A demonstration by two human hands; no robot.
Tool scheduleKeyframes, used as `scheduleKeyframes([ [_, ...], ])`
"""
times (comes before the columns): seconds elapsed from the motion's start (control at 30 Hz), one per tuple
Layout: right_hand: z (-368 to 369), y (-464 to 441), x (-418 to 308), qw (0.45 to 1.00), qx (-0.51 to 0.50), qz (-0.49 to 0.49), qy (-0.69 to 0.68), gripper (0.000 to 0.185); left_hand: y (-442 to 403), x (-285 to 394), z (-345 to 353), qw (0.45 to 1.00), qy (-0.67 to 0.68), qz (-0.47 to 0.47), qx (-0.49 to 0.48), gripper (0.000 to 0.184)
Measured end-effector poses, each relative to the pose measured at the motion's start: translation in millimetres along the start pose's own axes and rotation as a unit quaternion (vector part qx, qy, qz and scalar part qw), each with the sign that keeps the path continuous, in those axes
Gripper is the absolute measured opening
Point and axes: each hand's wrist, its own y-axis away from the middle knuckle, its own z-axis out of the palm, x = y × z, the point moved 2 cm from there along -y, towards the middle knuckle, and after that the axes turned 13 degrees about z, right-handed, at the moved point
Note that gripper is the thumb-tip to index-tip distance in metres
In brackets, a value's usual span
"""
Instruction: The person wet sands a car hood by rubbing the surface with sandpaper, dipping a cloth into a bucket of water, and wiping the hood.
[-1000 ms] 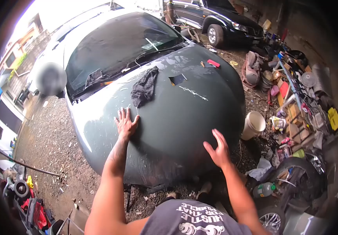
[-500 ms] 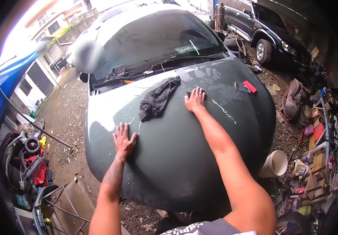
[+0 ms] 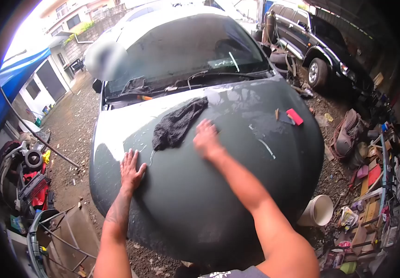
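Note:
My left hand (image 3: pixel 131 173) lies flat on the dark green car hood (image 3: pixel 186 194), fingers spread, holding nothing. Just right of a crumpled black cloth (image 3: pixel 180 123) is my right hand (image 3: pixel 207 139), blurred, its fingers curled down at the hood. Whatever is under its fingers is hidden. Right of that hand, a whitish wet streak (image 3: pixel 267 148) marks the hood. Farther right lie a red block (image 3: pixel 294 116), a dark flat piece (image 3: pixel 284 118) and a small brown strip (image 3: pixel 277 114).
Beyond the hood is the windshield (image 3: pixel 195 46). A white bucket (image 3: pixel 317 211) stands on the ground at the right front. A dark vehicle (image 3: pixel 316 41) is parked at the back right. Scrap and car parts lie on both sides.
My right hand came in from the right onto a dark sheet, then moved left and nearer. The sheet no longer shows at its former spot. My left hand stays on the hood.

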Motion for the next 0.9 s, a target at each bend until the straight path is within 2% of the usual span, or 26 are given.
scheduleKeyframes([
  [0.07, 2, 38, -18, 0.963, 0.004, -0.079, -0.258, 0.069, -1, -2, 1, 1.0, 0.001, 0.004, -0.001, 0.073],
  [0.1, 1, 27, -4, 0.963, 0.006, -0.073, -0.26, 0.069, -1, -1, 1, 1.0, 0.0, 0.011, -0.002, 0.073],
  [0.17, 12, -16, 51, 0.98, -0.016, 0.085, -0.181, 0.068, -1, 0, -1, 1.0, 0.004, 0.005, -0.002, 0.073],
  [0.23, 34, -35, 102, 0.941, 0.01, 0.189, -0.281, 0.069, -1, -1, 1, 1.0, 0.003, 0.012, 0.009, 0.072],
  [0.3, 39, -36, 92, 0.949, -0.011, 0.216, -0.229, 0.07, -1, 1, -1, 1.0, 0.009, 0.007, 0.0, 0.072],
  [0.37, 25, -25, 53, 0.969, -0.034, 0.199, -0.142, 0.07, -2, -3, 4, 1.0, 0.001, 0.014, 0.004, 0.071],
  [0.43, 22, 7, -2, 0.978, 0.018, 0.015, -0.209, 0.069, -2, -6, 4, 1.0, -0.001, 0.009, 0.003, 0.073],
  [0.53, 21, -22, 30, 0.972, -0.014, 0.005, -0.234, 0.069, -1, -11, 8, 1.0, 0.0, 0.008, 0.0, 0.074],
  [0.6, 27, -57, 87, 0.962, -0.003, 0.164, -0.218, 0.068, -2, -9, 6, 1.0, 0.007, 0.007, 0.002, 0.075],
  [0.63, 57, -78, 104, 0.931, 0.043, 0.219, -0.289, 0.068, -3, -8, 5, 1.0, -0.001, 0.001, -0.006, 0.075],
  [0.7, 43, -78, 85, 0.941, -0.005, 0.262, -0.216, 0.069, -2, -5, 2, 1.0, 0.006, 0.002, -0.008, 0.075],
  [0.77, 26, -52, 28, 0.962, -0.049, 0.163, -0.215, 0.071, 1, -7, 0, 1.0, 0.004, 0.009, -0.016, 0.077],
  [0.83, 6, 1, -18, 0.974, -0.053, -0.045, -0.218, 0.071, -6, -5, 3, 1.0, -0.002, 0.024, -0.015, 0.078],
  [0.87, 4, -6, -5, 0.973, -0.048, -0.039, -0.222, 0.071, -5, -8, 4, 0.999, -0.008, 0.03, -0.026, 0.08],
  [0.9, 11, -19, 18, 0.972, -0.042, 0.013, -0.232, 0.071, -2, -14, 5, 0.999, -0.015, 0.032, -0.038, 0.082],
])
